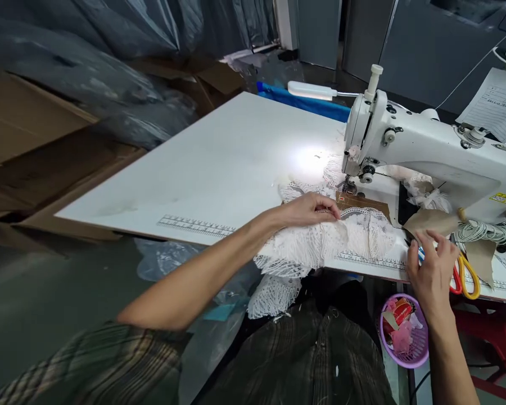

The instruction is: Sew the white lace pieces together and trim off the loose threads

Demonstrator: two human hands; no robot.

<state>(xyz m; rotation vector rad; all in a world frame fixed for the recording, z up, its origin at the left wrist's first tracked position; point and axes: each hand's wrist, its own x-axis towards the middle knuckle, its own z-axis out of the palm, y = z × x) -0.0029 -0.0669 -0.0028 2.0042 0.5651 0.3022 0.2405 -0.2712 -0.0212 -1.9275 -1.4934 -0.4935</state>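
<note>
White lace fabric point(320, 242) lies bunched on the white sewing table point(219, 163) and hangs over its front edge. My left hand point(310, 208) rests on the lace, fingers pressed down close to the presser foot of the white sewing machine point(425, 146). A brown cardboard piece point(362, 203) lies under the needle area. My right hand point(432, 264) hovers at the table's front edge, fingers curled around a small blue object I cannot make out, next to red and yellow scissors point(466, 278).
A purple basket point(405, 332) of scraps hangs below the table edge on the right. A lamp point(312, 90) lights the table. Cardboard boxes point(37, 146) and plastic sheeting stand to the left. White cord point(480, 230) and papers point(497, 104) lie near the machine.
</note>
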